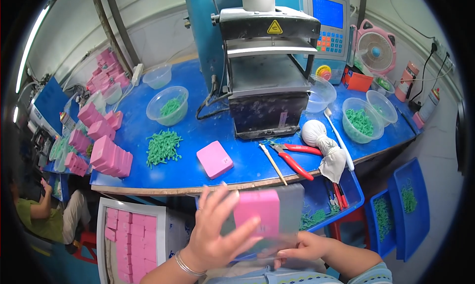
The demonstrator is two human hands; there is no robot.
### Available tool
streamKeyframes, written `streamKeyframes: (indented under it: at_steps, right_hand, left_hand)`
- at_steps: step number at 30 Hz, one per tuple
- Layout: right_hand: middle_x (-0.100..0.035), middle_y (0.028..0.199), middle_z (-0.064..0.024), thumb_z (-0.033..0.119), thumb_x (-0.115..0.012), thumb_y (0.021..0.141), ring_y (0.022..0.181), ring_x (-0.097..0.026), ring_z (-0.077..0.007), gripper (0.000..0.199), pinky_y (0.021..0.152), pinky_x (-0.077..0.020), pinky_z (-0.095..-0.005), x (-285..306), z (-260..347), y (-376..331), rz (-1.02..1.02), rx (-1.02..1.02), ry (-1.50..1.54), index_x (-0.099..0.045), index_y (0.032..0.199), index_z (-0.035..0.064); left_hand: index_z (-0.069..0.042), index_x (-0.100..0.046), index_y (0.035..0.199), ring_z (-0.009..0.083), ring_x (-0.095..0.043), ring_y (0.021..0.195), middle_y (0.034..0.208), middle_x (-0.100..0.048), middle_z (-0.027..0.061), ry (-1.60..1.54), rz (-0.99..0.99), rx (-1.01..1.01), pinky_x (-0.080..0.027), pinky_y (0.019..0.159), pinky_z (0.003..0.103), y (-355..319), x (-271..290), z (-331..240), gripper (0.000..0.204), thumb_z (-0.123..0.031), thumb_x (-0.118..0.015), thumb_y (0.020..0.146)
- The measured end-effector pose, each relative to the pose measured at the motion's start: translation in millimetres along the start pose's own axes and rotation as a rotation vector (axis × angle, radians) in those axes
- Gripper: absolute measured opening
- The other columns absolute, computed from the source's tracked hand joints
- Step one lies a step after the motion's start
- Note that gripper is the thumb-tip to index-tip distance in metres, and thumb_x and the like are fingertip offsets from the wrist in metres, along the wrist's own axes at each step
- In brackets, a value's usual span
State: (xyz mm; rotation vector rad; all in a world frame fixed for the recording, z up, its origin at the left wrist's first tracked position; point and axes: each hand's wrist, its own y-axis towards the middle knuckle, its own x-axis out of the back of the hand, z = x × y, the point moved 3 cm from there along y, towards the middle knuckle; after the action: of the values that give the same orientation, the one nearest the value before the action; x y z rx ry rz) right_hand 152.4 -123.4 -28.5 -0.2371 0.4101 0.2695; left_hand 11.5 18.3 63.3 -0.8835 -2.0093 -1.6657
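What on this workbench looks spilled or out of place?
A loose heap of small green plastic parts lies directly on the blue bench, outside the clear bowl that holds similar parts. One pink block lies alone, askew, away from the stacked pink blocks. Nothing looks damaged.

A blue screen (328, 12) sits on the grey box at one o'clock, with small coloured buttons (330, 40) under it. A yellow triangle sign (274, 27) sticks on the black machine at twelve o'clock. A white carton (132, 244) full of pink blocks stands at seven o'clock.
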Motion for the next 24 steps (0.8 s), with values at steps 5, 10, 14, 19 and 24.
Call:
streamKeyframes:
  at_steps: [5,10,14,19,24]
  right_hand:
    - [-0.054,0.114,-0.0260,0.011,-0.046,0.091,0.072,-0.063,-0.0192,0.061,0.061,-0.0475,-0.0256,-5,24,-16,0.137,-0.042,0.516,-0.010,0.141,0.0061]
    - [-0.053,0.112,-0.0306,0.008,-0.046,0.089,0.065,-0.065,-0.0233,0.061,0.055,-0.0481,-0.0276,-7,122,-15,0.088,0.146,0.452,-0.012,0.140,0.0051]
    - [-0.054,0.110,-0.0315,0.011,-0.045,0.087,0.063,-0.064,-0.0239,0.060,0.051,-0.0490,-0.0273,10,159,-4,0.056,0.235,0.380,-0.014,0.138,0.0009]
    - [-0.055,0.108,-0.0309,0.013,-0.046,0.086,0.059,-0.063,-0.0233,0.061,0.051,-0.0504,-0.0289,34,179,14,-0.051,0.326,0.338,-0.015,0.136,-0.0043]
    - [-0.055,0.108,-0.0278,0.012,-0.045,0.089,0.066,-0.063,-0.0227,0.052,0.058,-0.0521,-0.0292,54,196,43,-0.283,0.398,0.373,-0.022,0.132,-0.0061]
  left_hand:
    - [-0.001,-0.051,0.108,0.0403,-0.038,0.115,0.124,-0.041,0.0213,-0.032,-0.181,0.388,-0.027,0.099,0.049,-12,-2,51,0.039,-0.019,-0.065,0.077]
    - [0.003,-0.040,0.115,0.0381,-0.042,0.108,0.120,-0.043,0.0222,0.295,0.001,0.465,-0.034,0.093,0.044,4,-21,98,0.058,-0.021,-0.069,0.071]
    - [0.003,-0.041,0.114,0.0368,-0.043,0.104,0.114,-0.045,0.0200,0.285,0.171,0.567,-0.036,0.091,0.043,4,-39,123,0.068,-0.029,-0.075,0.065]
    - [-0.004,-0.052,0.101,0.0334,-0.048,0.094,0.099,-0.051,0.0142,0.347,0.036,0.513,-0.037,0.083,0.041,12,-38,112,0.045,-0.019,-0.072,0.063]
    - [0.003,-0.041,0.115,0.0355,-0.044,0.103,0.110,-0.045,0.0192,0.373,0.096,0.512,-0.036,0.091,0.043,12,-39,109,0.067,-0.024,-0.074,0.064]
